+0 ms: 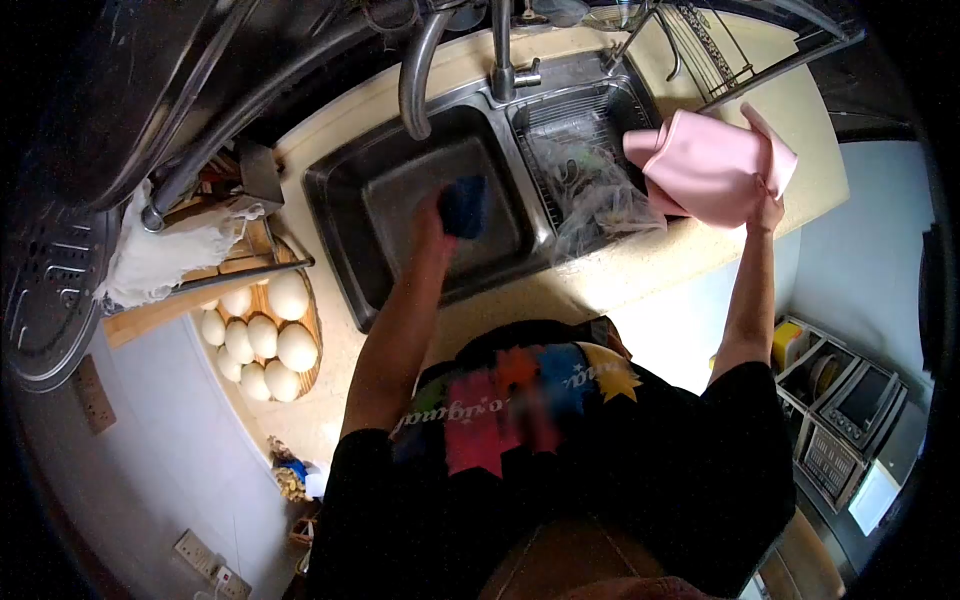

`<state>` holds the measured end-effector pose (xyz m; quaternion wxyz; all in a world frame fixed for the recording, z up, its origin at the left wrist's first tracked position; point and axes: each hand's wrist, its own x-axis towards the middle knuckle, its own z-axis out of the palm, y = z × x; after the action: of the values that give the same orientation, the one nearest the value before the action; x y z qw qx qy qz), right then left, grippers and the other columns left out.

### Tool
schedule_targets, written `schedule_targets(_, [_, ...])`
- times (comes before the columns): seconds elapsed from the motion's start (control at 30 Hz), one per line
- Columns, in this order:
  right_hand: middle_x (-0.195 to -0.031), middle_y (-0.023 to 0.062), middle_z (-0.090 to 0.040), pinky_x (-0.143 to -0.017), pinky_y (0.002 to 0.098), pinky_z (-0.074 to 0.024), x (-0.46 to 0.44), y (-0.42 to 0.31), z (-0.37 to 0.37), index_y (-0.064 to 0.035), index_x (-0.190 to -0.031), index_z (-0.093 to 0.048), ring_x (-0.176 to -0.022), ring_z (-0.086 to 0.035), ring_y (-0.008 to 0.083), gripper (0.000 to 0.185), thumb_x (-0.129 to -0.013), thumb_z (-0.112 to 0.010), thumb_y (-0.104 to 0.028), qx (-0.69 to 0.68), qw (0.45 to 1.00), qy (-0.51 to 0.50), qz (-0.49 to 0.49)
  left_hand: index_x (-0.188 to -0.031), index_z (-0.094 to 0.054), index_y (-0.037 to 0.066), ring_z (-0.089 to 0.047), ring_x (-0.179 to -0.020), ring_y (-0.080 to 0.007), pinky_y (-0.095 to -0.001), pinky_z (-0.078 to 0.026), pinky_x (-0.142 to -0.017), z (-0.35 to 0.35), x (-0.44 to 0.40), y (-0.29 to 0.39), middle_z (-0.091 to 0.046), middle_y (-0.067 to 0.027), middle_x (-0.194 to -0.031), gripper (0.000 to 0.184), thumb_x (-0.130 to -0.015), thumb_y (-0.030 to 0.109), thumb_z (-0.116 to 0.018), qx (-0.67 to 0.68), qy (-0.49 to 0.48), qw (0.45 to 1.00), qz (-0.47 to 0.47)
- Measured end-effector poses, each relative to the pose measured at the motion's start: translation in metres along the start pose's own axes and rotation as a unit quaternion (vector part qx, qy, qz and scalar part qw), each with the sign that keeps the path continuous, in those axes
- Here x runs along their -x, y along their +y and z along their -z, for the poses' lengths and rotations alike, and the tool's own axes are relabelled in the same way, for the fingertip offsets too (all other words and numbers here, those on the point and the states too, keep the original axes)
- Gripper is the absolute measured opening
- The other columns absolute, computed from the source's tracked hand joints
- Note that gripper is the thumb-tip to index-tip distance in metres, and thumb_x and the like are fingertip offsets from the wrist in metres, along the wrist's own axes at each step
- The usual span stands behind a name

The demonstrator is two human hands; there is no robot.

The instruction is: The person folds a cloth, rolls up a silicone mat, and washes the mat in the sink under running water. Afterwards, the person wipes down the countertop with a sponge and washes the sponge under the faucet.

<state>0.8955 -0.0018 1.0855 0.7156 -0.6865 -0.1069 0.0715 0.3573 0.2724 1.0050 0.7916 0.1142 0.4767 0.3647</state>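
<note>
Over the left sink basin [345, 180], my left hand [430, 222] is closed around a dark blue sponge-like pad [465, 207]. Farther right, my right hand [766, 205] grips the edge of a pink sheet [700, 165]. The sheet is smooth, soft and loosely folded, and it hangs above the counter's right part, beside the right basin. Its folds hide some of my right fingers. Crumpled clear plastic [605, 205] lies in the right basin on a wire rack [570, 105] and spills over the front rim.
A curved metal spout [415, 85] and a faucet [503, 75] rise behind the basins. Several white eggs [262, 337] rest on a wooden board at the left, near a white cloth [170, 245]. A metal rack [770, 70] stands at the back right. A toaster oven [860, 400] is lower right.
</note>
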Motion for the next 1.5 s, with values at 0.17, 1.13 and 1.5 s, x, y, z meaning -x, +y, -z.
schedule_targets(0.17, [-0.097,0.0111,-0.062,-0.076,0.0372,-0.0488,-0.128,0.131,0.075,0.0013,-0.108,-0.057,-0.090,-0.058,0.0239,0.046,-0.075,-0.072,-0.028,0.411,0.909,-0.039,0.059,-0.119,-0.055,0.004,-0.064,-0.092,-0.0262,-0.0424,-0.055,-0.078,-0.005,-0.022,0.001,-0.063,-0.0136,-0.110,0.040,-0.091,0.032,-0.050,0.031,-0.122,0.992,0.009])
schedule_targets(1.13, [-0.096,0.0108,-0.062,-0.072,0.0361,-0.0506,0.334,0.048,-0.342,-0.0048,-0.102,-0.058,-0.085,-0.062,0.0229,0.029,-0.092,-0.051,-0.031,-0.206,0.710,-0.516,-0.433,-0.088,-0.060,0.000,-0.063,-0.077,-0.0298,-0.0428,-0.048,-0.068,-0.086,0.064,0.035,-0.064,-0.0157,-0.085,0.036,-0.092,0.034,-0.049,-0.640,0.125,0.657,-0.378])
schedule_targets(1.5, [-0.125,0.0141,-0.048,-0.095,0.0335,-0.0378,0.099,0.046,-0.318,-0.0011,-0.133,-0.037,-0.113,-0.046,0.0248,0.067,-0.085,-0.062,-0.041,-0.092,0.965,-0.234,-0.069,-0.113,-0.057,0.002,-0.062,-0.083,-0.0266,-0.0386,-0.048,-0.074,-0.007,0.031,0.019,-0.064,-0.0148,-0.094,0.041,-0.093,0.037,-0.050,-0.548,-0.073,0.785,-0.281])
